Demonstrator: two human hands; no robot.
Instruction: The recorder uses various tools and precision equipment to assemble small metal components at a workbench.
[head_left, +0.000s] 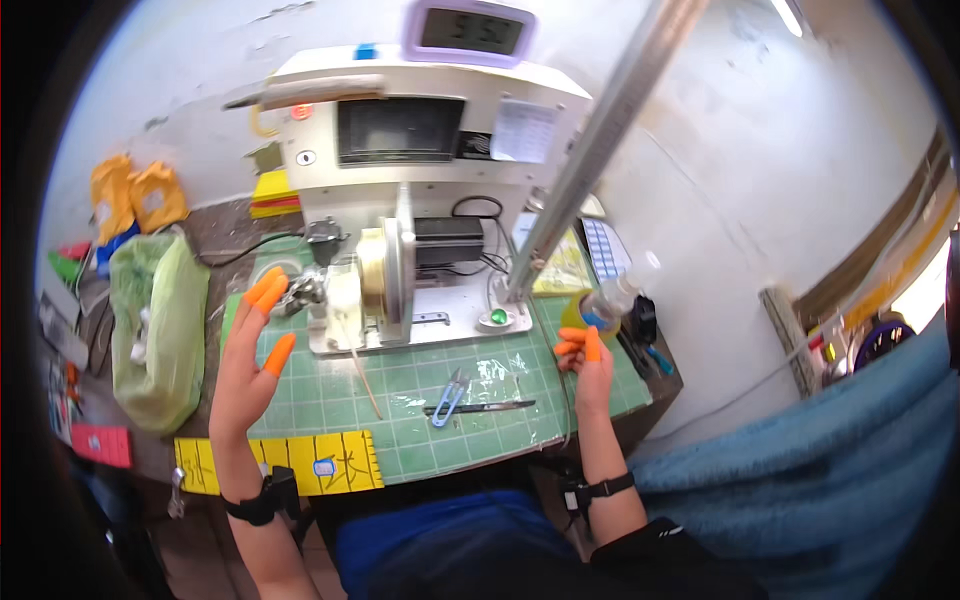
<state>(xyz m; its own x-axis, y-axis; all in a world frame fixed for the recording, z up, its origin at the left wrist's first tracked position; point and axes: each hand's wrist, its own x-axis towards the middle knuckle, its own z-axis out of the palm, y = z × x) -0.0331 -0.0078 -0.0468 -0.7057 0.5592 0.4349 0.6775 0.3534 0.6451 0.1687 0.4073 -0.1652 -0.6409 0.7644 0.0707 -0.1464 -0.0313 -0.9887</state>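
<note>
My left hand (pixel 245 370) is raised at the left side of the green cutting mat (pixel 420 462), with orange finger covers on its fingertips. Its fingers stretch up, with a gap between thumb and index finger, beside the metal fitting (pixel 303 292) of a white winding machine (pixel 560 90). A pale spool (pixel 372 272) sits on the machine's shaft. My right hand (pixel 592 378), also in orange covers, is closed in front of a clear bottle (pixel 612 295) with yellow contents. Whatever its fingers may hold is too small to make out.
Blue thread snips (pixel 447 402) and dark tweezers (pixel 510 406) lie mid-mat, near a thin wooden stick (pixel 362 375). A yellow ruler-like strip (pixel 352 462) lines the front edge. A green plastic bag (pixel 160 330) stands left. A metal post (pixel 590 160) rises from the machine base.
</note>
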